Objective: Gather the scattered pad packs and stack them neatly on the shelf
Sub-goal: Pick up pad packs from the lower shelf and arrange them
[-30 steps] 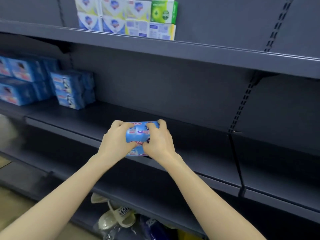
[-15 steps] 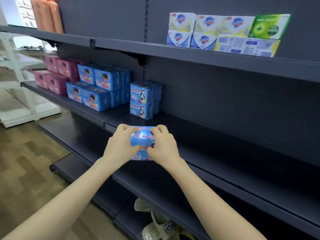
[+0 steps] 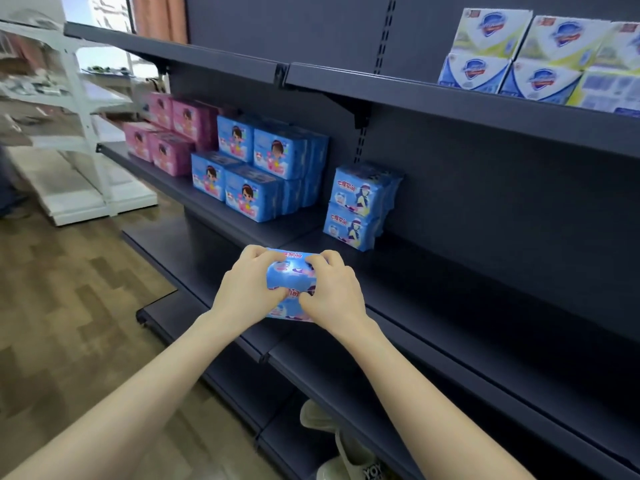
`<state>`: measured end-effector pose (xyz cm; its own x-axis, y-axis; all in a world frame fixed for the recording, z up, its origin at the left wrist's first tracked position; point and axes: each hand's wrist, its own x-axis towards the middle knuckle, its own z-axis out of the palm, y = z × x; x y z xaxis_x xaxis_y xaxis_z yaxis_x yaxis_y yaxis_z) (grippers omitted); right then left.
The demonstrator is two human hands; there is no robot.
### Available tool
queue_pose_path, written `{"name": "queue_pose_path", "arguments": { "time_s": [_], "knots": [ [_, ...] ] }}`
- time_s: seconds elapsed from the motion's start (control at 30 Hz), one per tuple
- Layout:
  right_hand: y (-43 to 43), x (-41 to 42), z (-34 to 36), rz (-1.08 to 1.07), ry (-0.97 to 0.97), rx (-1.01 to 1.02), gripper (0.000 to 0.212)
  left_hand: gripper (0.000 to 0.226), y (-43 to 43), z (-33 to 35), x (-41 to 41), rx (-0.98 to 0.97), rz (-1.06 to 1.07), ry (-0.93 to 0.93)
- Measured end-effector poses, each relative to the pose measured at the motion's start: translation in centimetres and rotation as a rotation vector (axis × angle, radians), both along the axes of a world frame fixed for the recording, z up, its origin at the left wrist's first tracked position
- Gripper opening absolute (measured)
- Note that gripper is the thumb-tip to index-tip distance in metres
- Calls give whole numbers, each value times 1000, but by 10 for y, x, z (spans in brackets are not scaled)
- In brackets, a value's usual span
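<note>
A blue pad pack (image 3: 290, 276) is held in front of the dark middle shelf (image 3: 450, 292), near its front edge. My left hand (image 3: 247, 289) grips its left side and my right hand (image 3: 332, 289) grips its right side, fingers curled over the top. On the same shelf, behind and to the right, stands a two-high stack of matching blue pad packs (image 3: 356, 206). Further left sit several blue packs with a cartoon face (image 3: 256, 168) and pink packs (image 3: 166, 136).
Soap boxes (image 3: 540, 57) stand on the upper shelf at the right. A lower shelf (image 3: 381, 382) runs under my arms, with pale slippers (image 3: 349, 455) below it. A white rack (image 3: 79, 140) stands at the far left over wooden floor (image 3: 69, 306).
The view has swung left and moved closer: the stacked blue and pink packs now sit nearer the middle. Both hands keep the same grip on the pack.
</note>
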<state>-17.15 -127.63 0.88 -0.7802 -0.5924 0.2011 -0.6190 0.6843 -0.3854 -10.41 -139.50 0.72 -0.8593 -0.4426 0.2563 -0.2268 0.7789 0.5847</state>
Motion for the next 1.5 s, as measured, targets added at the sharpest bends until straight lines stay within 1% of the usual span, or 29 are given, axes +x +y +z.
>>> {"name": "queue_pose_path", "arguments": {
  "time_s": [0.3, 0.47, 0.57, 0.7, 0.9, 1.03, 1.23, 1.5],
  "knots": [
    [-34, -69, 1, -80, 22, 6, 51, 48, -39, -2, -74, -2, -84, 14],
    [-49, -120, 4, -145, 10, -1, 48, 47, -57, 6, -131, -37, -177, -6],
    [-53, -146, 3, -173, -9, 5, 50, 45, -65, 9, -161, -52, -247, -29],
    [-55, -170, 0, -209, -43, 40, 49, 48, -72, 7, -192, -55, -336, -38],
    [-55, -184, -5, -286, -62, 110, 38, 47, -82, 2, -226, -110, -463, -86],
    [-62, -191, -6, -357, -67, 132, 43, 45, -92, -4, -246, -145, -551, -92],
    [-75, -188, -6, -478, -90, 153, 43, 44, -110, -13, -260, -209, -721, -92],
    [-80, -177, -5, -608, -80, 126, 49, 45, -117, -17, -271, -194, -857, -48]
  ]
}}
